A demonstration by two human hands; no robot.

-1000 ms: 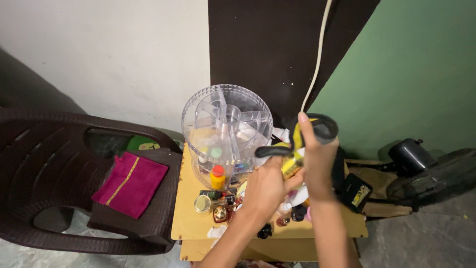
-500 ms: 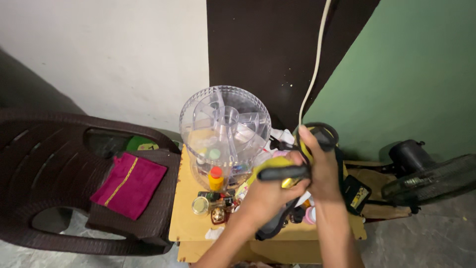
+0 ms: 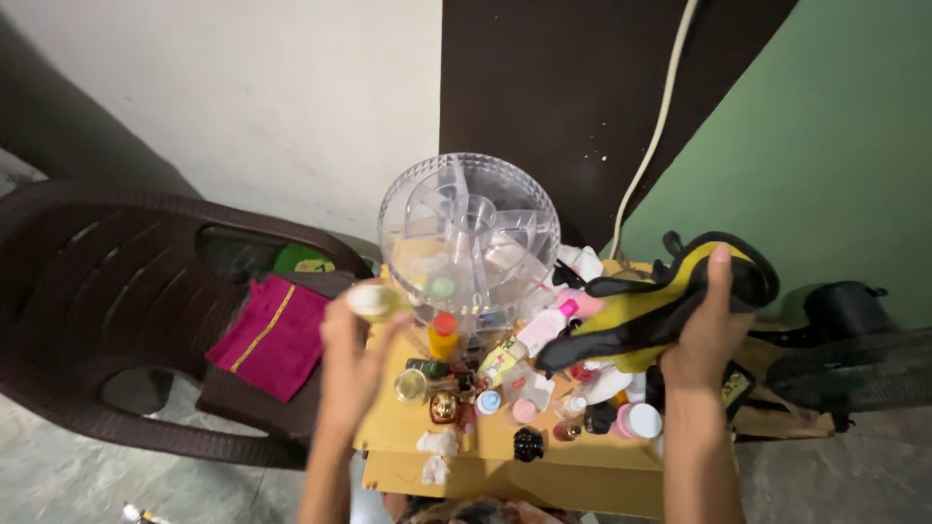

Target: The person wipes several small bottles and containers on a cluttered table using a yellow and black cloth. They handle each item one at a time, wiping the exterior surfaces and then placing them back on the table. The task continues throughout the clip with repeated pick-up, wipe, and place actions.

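My right hand point(image 3: 706, 330) grips a black and yellow pouch-like bag point(image 3: 660, 296), lifted above the right side of a small wooden table point(image 3: 592, 456). My left hand point(image 3: 351, 364) is raised at the table's left edge and holds a small round pale jar point(image 3: 370, 299) between its fingertips. Behind both hands stands a clear plastic round organiser point(image 3: 469, 238) with divided compartments. Several small cosmetic bottles and jars point(image 3: 524, 383) crowd the tabletop beneath the hands.
A dark brown plastic chair point(image 3: 107, 291) stands to the left with a magenta cloth pouch point(image 3: 277, 335) on its seat. A white cable point(image 3: 652, 136) runs down the dark wall strip. A black fan point(image 3: 854, 364) lies at the right by the green wall.
My hands have parted: the left let go of the bag and moved left holding a small jar. The right lifted the bag up and to the right. The view shifted slightly.
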